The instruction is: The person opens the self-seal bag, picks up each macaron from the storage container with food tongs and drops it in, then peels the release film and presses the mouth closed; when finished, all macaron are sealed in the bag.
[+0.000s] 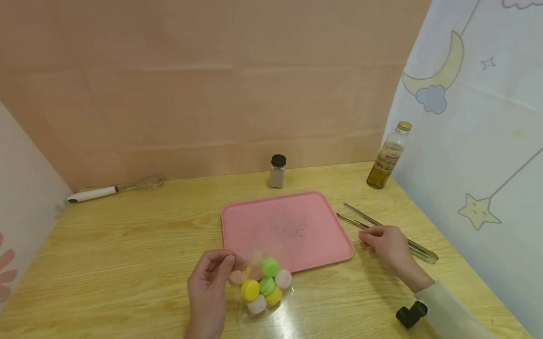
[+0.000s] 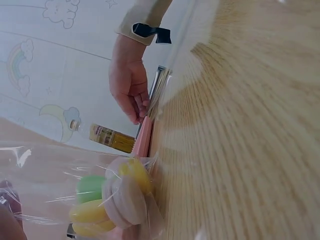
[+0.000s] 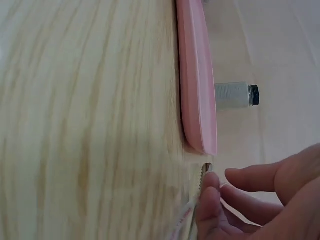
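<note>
My left hand pinches the top of a clear plastic bag between thumb and fingers. Inside the bag are several macarons in green, yellow, pale pink and white, over the front edge of a pink tray. The left wrist view shows these macarons close up, bunched at the bag's bottom. Right of the tray, my right hand is at the metal tongs lying on the table. Its fingers are bent by a serrated tong tip, the thumb apart; whether they touch it is unclear.
A bottle of amber liquid stands at the back right. Behind the tray is a small black-capped jar. A white-handled whisk lies at the back left. Printed cloth borders the table's right side.
</note>
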{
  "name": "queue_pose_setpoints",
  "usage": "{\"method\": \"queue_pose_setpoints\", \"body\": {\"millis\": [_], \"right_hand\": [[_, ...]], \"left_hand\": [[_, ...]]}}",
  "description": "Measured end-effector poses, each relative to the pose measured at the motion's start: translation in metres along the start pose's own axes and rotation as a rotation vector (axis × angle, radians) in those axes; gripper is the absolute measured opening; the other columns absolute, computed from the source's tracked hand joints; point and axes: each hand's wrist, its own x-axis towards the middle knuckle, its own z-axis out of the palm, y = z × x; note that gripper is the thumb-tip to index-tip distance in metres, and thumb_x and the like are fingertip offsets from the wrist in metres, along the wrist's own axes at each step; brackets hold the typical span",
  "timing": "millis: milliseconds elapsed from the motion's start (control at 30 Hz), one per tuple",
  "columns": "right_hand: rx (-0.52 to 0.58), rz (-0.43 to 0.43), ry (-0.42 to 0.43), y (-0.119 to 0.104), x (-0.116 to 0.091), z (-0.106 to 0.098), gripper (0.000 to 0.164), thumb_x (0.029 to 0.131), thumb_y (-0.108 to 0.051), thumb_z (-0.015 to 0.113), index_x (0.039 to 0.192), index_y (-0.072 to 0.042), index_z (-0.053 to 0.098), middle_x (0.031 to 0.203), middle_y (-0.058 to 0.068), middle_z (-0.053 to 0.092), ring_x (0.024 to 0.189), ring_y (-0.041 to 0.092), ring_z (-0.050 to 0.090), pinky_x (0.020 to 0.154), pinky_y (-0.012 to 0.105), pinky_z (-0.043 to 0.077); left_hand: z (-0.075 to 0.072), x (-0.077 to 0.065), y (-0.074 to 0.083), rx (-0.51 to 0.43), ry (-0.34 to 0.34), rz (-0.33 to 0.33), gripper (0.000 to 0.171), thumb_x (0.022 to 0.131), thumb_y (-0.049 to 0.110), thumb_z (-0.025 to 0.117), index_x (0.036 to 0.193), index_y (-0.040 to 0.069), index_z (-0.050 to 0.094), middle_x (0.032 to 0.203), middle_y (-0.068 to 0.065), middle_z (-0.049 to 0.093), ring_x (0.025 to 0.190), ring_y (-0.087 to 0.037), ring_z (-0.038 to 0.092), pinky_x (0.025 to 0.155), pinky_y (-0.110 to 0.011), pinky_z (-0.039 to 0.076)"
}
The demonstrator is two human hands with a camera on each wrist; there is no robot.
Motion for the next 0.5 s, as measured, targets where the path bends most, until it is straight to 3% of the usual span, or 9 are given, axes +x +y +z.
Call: {"method": "queue_pose_setpoints", "body": {"millis": [233, 367, 500], "right_hand": [[-0.124, -0.035, -0.054, -0.0038, 0.0017, -0.0034, 0.036, 0.105, -0.012, 0.05, 0.13, 0.011, 0.061, 0.113, 0.028, 0.067, 0.056, 0.013, 0.046, 0.052, 0.029, 0.04], [-0.166, -0.063, -0.092, -0.0037, 0.0023, -0.0044, 0.036, 0.104, -0.006, 0.043, 0.127, 0.012, 0.062, 0.116, 0.031, 0.064, 0.046, 0.012, 0.032, 0.046, 0.029, 0.034], [-0.217, -0.096, -0.134, -0.0012, 0.0014, -0.0048, 0.035, 0.103, -0.004, 0.041, 0.123, 0.012, 0.065, 0.124, 0.033, 0.062, 0.044, 0.011, 0.029, 0.046, 0.028, 0.033]], "left_hand": [[0.0013, 0.0011, 0.0011, -0.016, -0.012, 0.023, 0.009, 0.101, -0.002, 0.057, 0.103, -0.01, 0.06, 0.088, -0.014, 0.07, 0.082, -0.02, 0.068, 0.077, -0.029, 0.055], [0.002, 0.0009, 0.0023, -0.015, -0.02, 0.019, 0.009, 0.101, -0.002, 0.057, 0.103, -0.01, 0.06, 0.088, -0.014, 0.07, 0.083, -0.02, 0.068, 0.077, -0.03, 0.055], [0.0032, 0.0005, 0.0034, -0.012, -0.024, 0.008, 0.009, 0.101, -0.001, 0.058, 0.103, -0.01, 0.06, 0.087, -0.013, 0.07, 0.083, -0.02, 0.068, 0.078, -0.03, 0.055]]}}
